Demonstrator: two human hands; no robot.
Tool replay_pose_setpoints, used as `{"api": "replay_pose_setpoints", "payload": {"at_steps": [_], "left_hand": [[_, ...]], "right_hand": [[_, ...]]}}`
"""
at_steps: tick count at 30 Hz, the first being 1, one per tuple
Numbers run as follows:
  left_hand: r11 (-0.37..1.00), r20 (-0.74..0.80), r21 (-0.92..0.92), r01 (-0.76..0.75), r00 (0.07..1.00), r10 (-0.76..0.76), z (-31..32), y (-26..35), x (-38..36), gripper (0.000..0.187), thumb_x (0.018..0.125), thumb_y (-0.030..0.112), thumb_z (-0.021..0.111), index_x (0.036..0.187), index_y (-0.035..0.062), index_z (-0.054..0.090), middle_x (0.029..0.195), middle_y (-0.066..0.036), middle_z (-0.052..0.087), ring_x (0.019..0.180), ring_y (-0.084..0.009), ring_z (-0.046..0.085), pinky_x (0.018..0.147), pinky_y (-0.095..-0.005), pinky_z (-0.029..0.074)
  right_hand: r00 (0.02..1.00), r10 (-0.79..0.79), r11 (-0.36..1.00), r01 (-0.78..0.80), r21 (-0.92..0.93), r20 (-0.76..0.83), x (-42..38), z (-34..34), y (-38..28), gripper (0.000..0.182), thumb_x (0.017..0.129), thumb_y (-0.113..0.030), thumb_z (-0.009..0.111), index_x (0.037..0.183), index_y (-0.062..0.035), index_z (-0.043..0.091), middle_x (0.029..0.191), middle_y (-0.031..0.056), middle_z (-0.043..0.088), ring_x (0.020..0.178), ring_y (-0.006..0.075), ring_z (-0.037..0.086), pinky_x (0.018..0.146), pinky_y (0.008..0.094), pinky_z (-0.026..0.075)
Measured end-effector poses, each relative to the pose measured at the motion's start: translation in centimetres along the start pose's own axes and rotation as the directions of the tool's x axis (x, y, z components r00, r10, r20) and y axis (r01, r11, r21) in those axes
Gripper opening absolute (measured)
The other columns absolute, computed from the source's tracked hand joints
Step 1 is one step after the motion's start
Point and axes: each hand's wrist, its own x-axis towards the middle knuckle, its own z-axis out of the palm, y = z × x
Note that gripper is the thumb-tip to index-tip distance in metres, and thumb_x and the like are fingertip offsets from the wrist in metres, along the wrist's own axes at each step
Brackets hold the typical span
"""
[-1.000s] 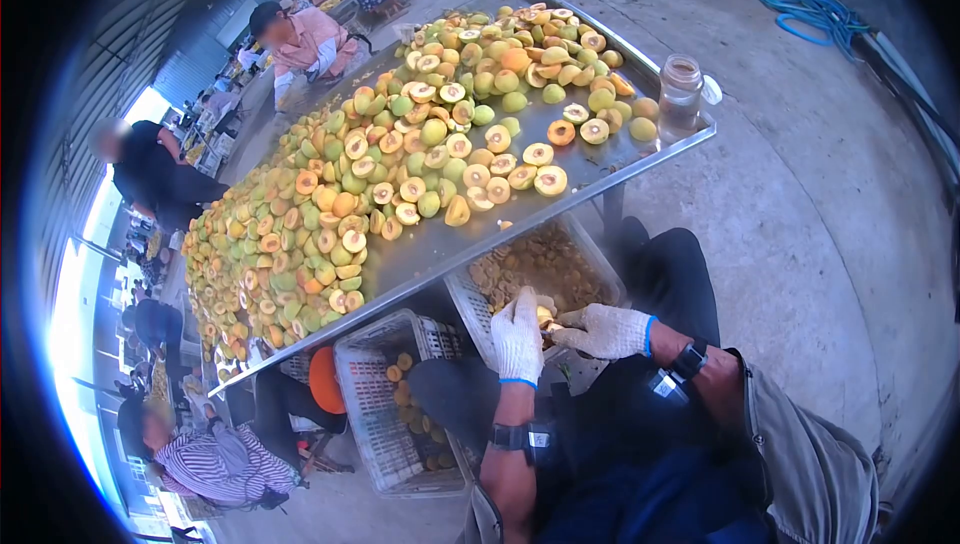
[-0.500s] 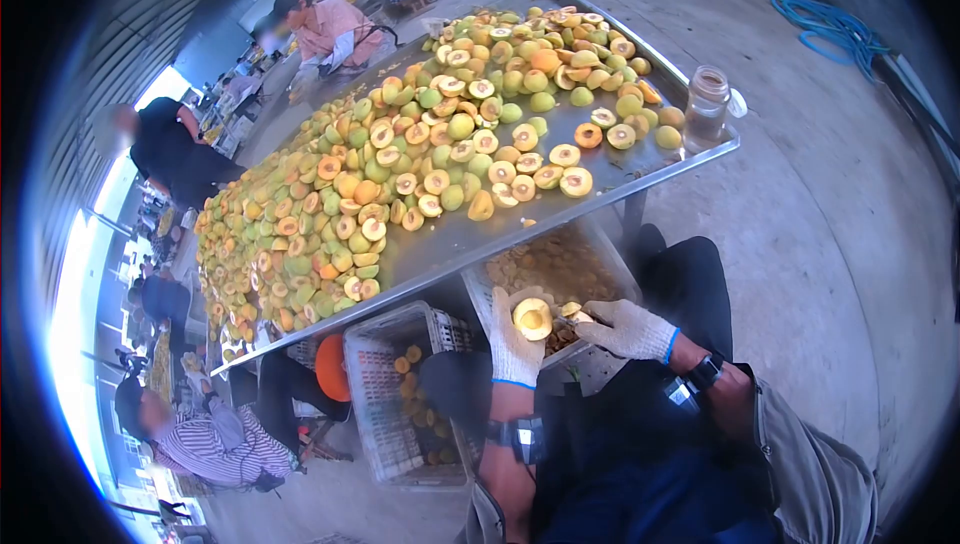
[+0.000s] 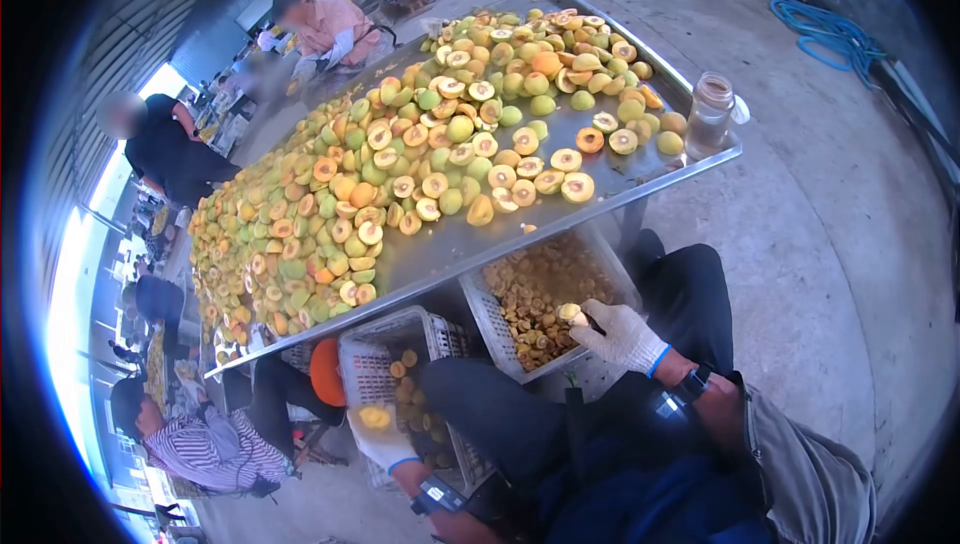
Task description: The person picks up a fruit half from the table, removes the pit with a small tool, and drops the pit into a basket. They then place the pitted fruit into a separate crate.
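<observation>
My left hand (image 3: 388,442), in a white knit glove, is over the left crate (image 3: 375,344), blurred by motion. A yellow peach half (image 3: 374,417) lies at its fingers. My right hand (image 3: 622,336), gloved too, is closed above the near side of the right crate (image 3: 508,342). Between its thumb and fingers is a small pale piece (image 3: 572,314) with a rounded end, and I cannot tell what it is. Brown pits and scraps (image 3: 540,289) fill much of the right crate. Peach halves (image 3: 408,394) lie in the left crate.
A metal-topped table (image 3: 440,249) slopes across the view, heaped with halved peaches (image 3: 340,199). On its right corner stands a clear jar (image 3: 710,109). An orange round object (image 3: 327,372) is beside the left crate. People (image 3: 215,439) sit and stand at left; a blue hose (image 3: 825,29) lies far right.
My left hand has swung left and down from beside my right hand to over the left crate, carrying the peach half. The right hand has shifted slightly left, still pinching the small pale piece.
</observation>
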Motion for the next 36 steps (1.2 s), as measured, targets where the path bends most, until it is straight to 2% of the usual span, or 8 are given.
{"api": "replay_pose_setpoints", "payload": {"at_steps": [4, 6, 10, 12, 23, 28, 33, 36], "left_hand": [[0.863, -0.03, -0.229, 0.45, 0.883, -0.468, -3.1, -2.2, 1.0, 0.061, 0.096, 0.012, 0.067, 0.148, -0.01, 0.044, 0.135, -0.021, 0.06, 0.12, -0.031, 0.062, 0.106, -0.0419, 0.05], [0.674, -0.324, 0.647, 0.356, 0.929, -0.18, -2.6, -2.6, 0.5, 0.061, 0.1, 0.024, 0.062, 0.147, -0.0104, 0.046, 0.141, -0.025, 0.058, 0.126, -0.034, 0.059, 0.111, -0.0427, 0.045], [0.96, 0.007, -0.077, 0.27, 0.963, -0.27, 3.4, 15.4, -3.4, 0.043, 0.097, 0.016, 0.068, 0.132, -0.0088, 0.062, 0.13, -0.023, 0.068, 0.121, -0.0325, 0.064, 0.108, -0.0409, 0.047], [0.99, 0.293, 0.029, -0.139, 0.948, 0.125, 7.0, 17.9, -5.8, 0.033, 0.094, 0.009, 0.069, 0.123, -0.0064, 0.067, 0.121, -0.017, 0.07, 0.114, -0.0285, 0.065, 0.106, -0.0405, 0.048], [0.896, 0.624, -0.331, 0.296, 0.781, -0.027, 22.5, 16.0, -13.6, 0.031, 0.094, 0.014, 0.074, 0.12, -0.0034, 0.068, 0.113, -0.008, 0.069, 0.102, -0.0154, 0.064, 0.088, -0.0277, 0.053], [0.359, 0.864, -0.376, 0.854, 0.463, -0.197, 23.9, 13.7, -14.0, 0.029, 0.102, 0.019, 0.065, 0.12, -0.0034, 0.071, 0.116, -0.008, 0.072, 0.109, -0.0146, 0.065, 0.099, -0.0277, 0.049], [0.344, 0.872, -0.345, 0.873, 0.434, -0.226, 23.7, 16.2, -13.9, 0.031, 0.107, 0.02, 0.058, 0.124, -0.0035, 0.069, 0.122, -0.009, 0.07, 0.114, -0.0164, 0.063, 0.104, -0.0287, 0.046], [0.177, 0.863, -0.329, 0.928, 0.371, -0.341, 24.2, 15.8, -14.7, 0.026, 0.109, 0.029, 0.056, 0.112, 0.0065, 0.07, 0.102, -0.002, 0.069, 0.082, -0.0091, 0.061, 0.058, -0.0191, 0.046]], "right_hand": [[0.993, -0.101, 0.988, 0.093, -0.121, -0.064, 0.7, 1.4, 0.7, 0.03, 0.097, -0.035, 0.067, 0.097, -0.0067, 0.058, 0.083, 0.0224, 0.067, 0.082, 0.0441, 0.067, 0.071, 0.0514, 0.051], [0.985, -0.14, 0.98, 0.124, -0.153, -0.102, 1.0, 1.9, 1.0, 0.029, 0.097, -0.034, 0.068, 0.096, -0.0075, 0.057, 0.083, 0.0208, 0.067, 0.082, 0.0428, 0.068, 0.071, 0.0509, 0.052], [0.982, -0.15, 0.964, 0.12, -0.236, -0.111, 1.7, 2.6, 0.5, 0.026, 0.096, -0.032, 0.069, 0.095, -0.0083, 0.057, 0.086, 0.0172, 0.067, 0.083, 0.0391, 0.069, 0.072, 0.0483, 0.053], [0.981, -0.165, 0.963, 0.138, -0.23, -0.105, 2.0, 3.6, 0.6, 0.025, 0.096, -0.031, 0.069, 0.095, -0.0082, 0.057, 0.086, 0.0164, 0.066, 0.083, 0.0384, 0.069, 0.072, 0.048, 0.053], [0.974, -0.142, 0.974, 0.106, -0.199, -0.176, 1.7, 3.5, 2.4, 0.022, 0.088, -0.022, 0.072, 0.097, -0.0078, 0.058, 0.084, 0.0178, 0.066, 0.081, 0.0427, 0.066, 0.07, 0.0503, 0.053], [0.985, -0.059, 0.994, 0.042, -0.103, -0.162, 1.6, 3.1, 2.3, 0.031, 0.088, -0.029, 0.075, 0.11, -0.0087, 0.066, 0.096, 0.0174, 0.071, 0.089, 0.0409, 0.069, 0.076, 0.0478, 0.056], [0.995, -0.03, 0.986, 0.014, -0.168, -0.094, 2.0, 2.8, 3.5, 0.042, 0.092, -0.035, 0.071, 0.125, -0.011, 0.065, 0.101, 0.0164, 0.072, 0.092, 0.0391, 0.071, 0.079, 0.0469, 0.056], [0.995, -0.028, 0.952, -0.002, -0.307, -0.096, 2.0, 3.4, 5.0, 0.053, 0.094, -0.042, 0.068, 0.138, -0.0138, 0.06, 0.102, 0.016, 0.073, 0.091, 0.0382, 0.071, 0.079, 0.0465, 0.057]]}}
